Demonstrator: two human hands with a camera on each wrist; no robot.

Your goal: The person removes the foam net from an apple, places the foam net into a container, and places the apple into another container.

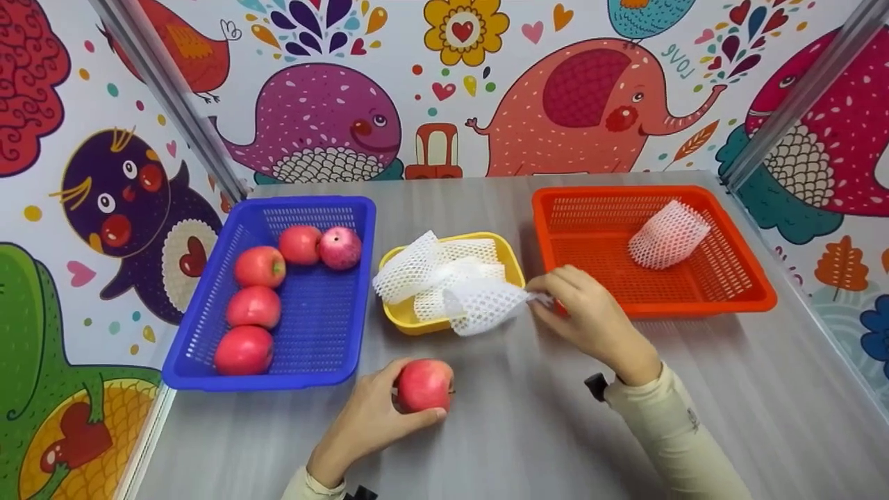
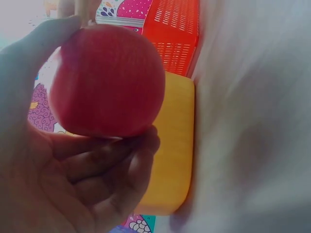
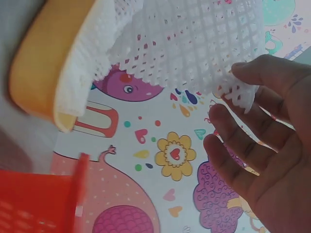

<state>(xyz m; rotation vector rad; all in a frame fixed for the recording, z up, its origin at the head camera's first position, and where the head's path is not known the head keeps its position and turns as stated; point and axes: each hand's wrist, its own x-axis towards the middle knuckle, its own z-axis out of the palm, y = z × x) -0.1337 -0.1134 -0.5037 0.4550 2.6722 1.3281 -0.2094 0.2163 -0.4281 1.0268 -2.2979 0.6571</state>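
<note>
My left hand (image 1: 371, 413) holds a red apple (image 1: 424, 386) above the near part of the table, thumb on one side and fingers on the other. In the left wrist view the apple (image 2: 109, 82) fills the grasp. My right hand (image 1: 587, 319) pinches one end of a white foam net sleeve (image 1: 488, 305) between thumb and forefinger. The sleeve's other end overlaps the yellow basket (image 1: 396, 318), where several more foam nets (image 1: 410, 267) lie. In the right wrist view the pinched net (image 3: 194, 48) stretches out from the fingertips.
At left a blue basket (image 1: 267, 382) contains several apples (image 1: 253, 307). The red basket (image 1: 656, 307) at right holds one net-wrapped apple (image 1: 668, 235). Printed panels (image 1: 444, 104) wall the table at the back and sides, with metal posts at the corners.
</note>
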